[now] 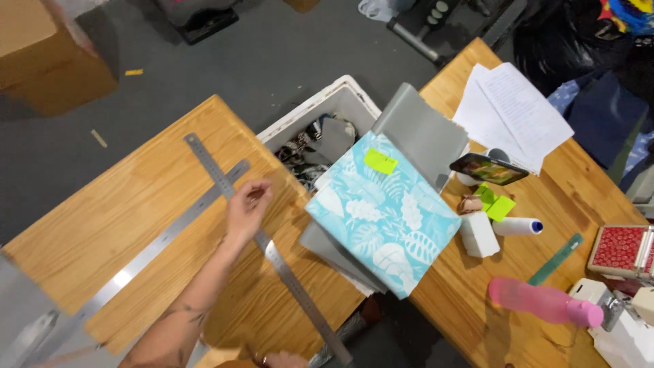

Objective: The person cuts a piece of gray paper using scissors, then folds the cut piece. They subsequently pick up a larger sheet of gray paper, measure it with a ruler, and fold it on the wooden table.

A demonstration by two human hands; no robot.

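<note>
My left hand (246,206) reaches out over the left wooden table (129,211). Its fingers curl onto a long steel ruler (293,286) near where that ruler crosses a second steel ruler (157,245). Only a sliver of my right hand (281,358), with a ring on one finger, shows at the bottom edge, just left of the first ruler's near end. What it holds is hidden. A teal leaf-print fabric (381,215) with a yellow-green sticky note (380,161) lies on grey fabric (422,133), bridging the gap between the tables.
A white bin (320,109) of cloth scraps sits between the tables. The right table (477,300) holds papers (511,112), a phone (488,169), a white thread spool (516,226), a pink bottle (541,302), a green ruler (555,260), a red box (618,249) and a white machine (623,327). Cardboard boxes (41,54) stand on the floor.
</note>
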